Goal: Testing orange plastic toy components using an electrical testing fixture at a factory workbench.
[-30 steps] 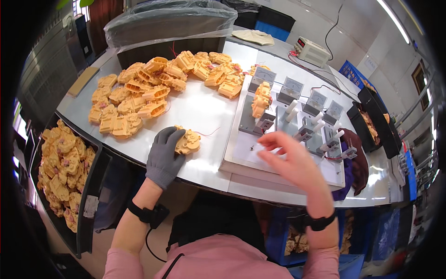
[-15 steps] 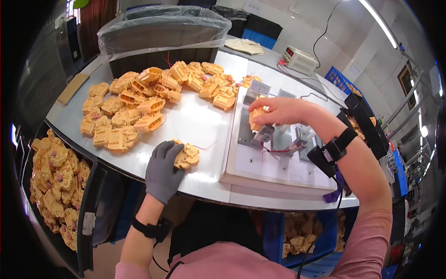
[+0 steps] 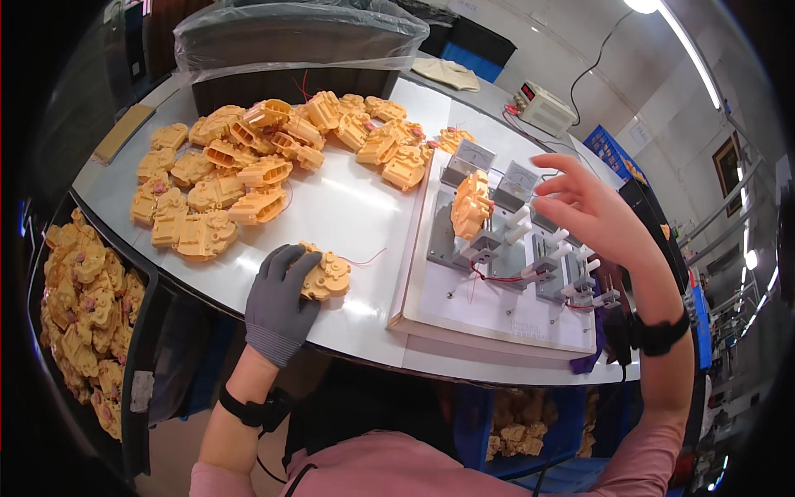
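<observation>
My left hand point(image 3: 281, 300), in a grey glove, has its fingers closed around a yellow-orange plastic gearbox housing point(image 3: 330, 278) at the table's front edge. A thin red wire trails from that housing toward the right. Bare and with fingers apart, my right hand point(image 3: 590, 207) hovers over the right part of the test fixture point(image 3: 464, 302), holding nothing. Another yellow-orange gearbox housing point(image 3: 471, 205) stands upright in the fixture's leftmost station, beside a grey clamp block point(image 3: 484, 246). Small panel meters point(image 3: 472, 156) line the fixture's back, and white-knobbed clamps point(image 3: 553, 242) sit further right.
Many similar housings point(image 3: 217, 190) are heaped on the white table point(image 3: 331, 203). A bag-lined dark bin point(image 3: 298, 50) stands behind them. A black crate of housings point(image 3: 91, 319) is at left, a blue crate point(image 3: 476, 422) under the table, and a power supply point(image 3: 542, 108) at back right.
My right hand has let go of the housing in the fixture and moved right, its fingers spreading. My left hand still grips its housing in nearly the same spot.
</observation>
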The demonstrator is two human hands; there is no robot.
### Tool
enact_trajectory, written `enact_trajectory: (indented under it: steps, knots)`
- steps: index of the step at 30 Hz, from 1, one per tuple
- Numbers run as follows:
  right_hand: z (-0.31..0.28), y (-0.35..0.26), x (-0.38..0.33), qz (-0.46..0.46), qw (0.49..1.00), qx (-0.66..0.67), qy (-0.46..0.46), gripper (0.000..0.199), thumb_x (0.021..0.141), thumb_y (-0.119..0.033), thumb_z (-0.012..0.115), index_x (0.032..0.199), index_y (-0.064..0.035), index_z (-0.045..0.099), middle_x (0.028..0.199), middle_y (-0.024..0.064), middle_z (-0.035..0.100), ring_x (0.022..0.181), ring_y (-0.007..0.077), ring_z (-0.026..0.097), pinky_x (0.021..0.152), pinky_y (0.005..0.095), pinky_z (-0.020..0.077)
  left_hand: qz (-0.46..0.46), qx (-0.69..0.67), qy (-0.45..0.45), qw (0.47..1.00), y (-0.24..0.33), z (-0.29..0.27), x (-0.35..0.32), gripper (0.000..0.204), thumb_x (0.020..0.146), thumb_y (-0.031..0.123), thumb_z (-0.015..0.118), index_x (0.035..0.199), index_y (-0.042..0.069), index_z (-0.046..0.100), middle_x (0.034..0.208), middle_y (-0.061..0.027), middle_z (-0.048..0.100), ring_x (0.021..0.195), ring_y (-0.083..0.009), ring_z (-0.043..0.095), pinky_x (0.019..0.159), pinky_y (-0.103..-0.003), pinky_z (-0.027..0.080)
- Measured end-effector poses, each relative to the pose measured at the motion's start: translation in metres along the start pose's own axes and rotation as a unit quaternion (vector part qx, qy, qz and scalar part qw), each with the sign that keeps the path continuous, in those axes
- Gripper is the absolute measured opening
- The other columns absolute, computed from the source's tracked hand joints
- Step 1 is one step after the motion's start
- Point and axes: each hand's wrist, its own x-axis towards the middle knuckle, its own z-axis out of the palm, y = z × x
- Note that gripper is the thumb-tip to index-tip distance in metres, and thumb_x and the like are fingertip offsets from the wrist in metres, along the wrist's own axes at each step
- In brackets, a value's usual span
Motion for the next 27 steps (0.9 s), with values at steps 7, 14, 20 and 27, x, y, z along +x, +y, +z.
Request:
enact_trajectory:
  steps: [7,14,20,27]
  knots:
    - [0.062,0.071,-0.096,-0.018,0.930,0.306,0.203,0.031,0.097,-0.005,0.061,0.128,-0.0022,0.057,0.104,0.0066,0.067,0.091,0.0095,0.061,0.082,0.0242,0.0482,-0.210,-0.335,-0.047,0.917,0.002,-0.010,0.012,0.049,0.087,0.011,0.065,0.134,0.004,0.053,0.127,-0.0113,0.060,0.118,-0.0276,0.061,0.099,-0.039,0.050]
    - [0.139,0.097,-0.090,-0.020,0.831,0.472,0.293,0.033,0.098,-0.008,0.062,0.131,-0.0036,0.056,0.113,0.0073,0.064,0.098,0.0127,0.061,0.088,0.0268,0.0480,-0.063,-0.560,-0.134,0.815,0.075,-0.016,0.054,0.059,0.090,0.030,0.068,0.141,0.009,0.046,0.136,-0.0108,0.058,0.124,-0.0253,0.059,0.096,-0.043,0.054]
    - [0.163,0.087,-0.063,-0.044,0.764,0.544,0.344,0.039,0.099,-0.006,0.060,0.137,-0.0048,0.050,0.121,0.0071,0.057,0.105,0.0112,0.054,0.094,0.0265,0.0447,-0.291,-0.786,-0.306,0.452,0.140,-0.001,0.098,0.061,0.094,0.042,0.065,0.144,0.013,0.045,0.133,-0.0108,0.059,0.122,-0.0274,0.060,0.094,-0.043,0.054]
    - [0.172,0.095,-0.063,-0.061,0.749,0.567,0.339,0.037,0.099,-0.007,0.061,0.134,-0.0040,0.051,0.116,0.0055,0.056,0.101,0.0096,0.054,0.091,0.0250,0.0451,-0.284,-0.741,-0.256,0.553,0.164,0.015,0.094,0.052,0.097,0.038,0.065,0.140,0.013,0.050,0.130,-0.0084,0.061,0.118,-0.0230,0.060,0.090,-0.037,0.053]
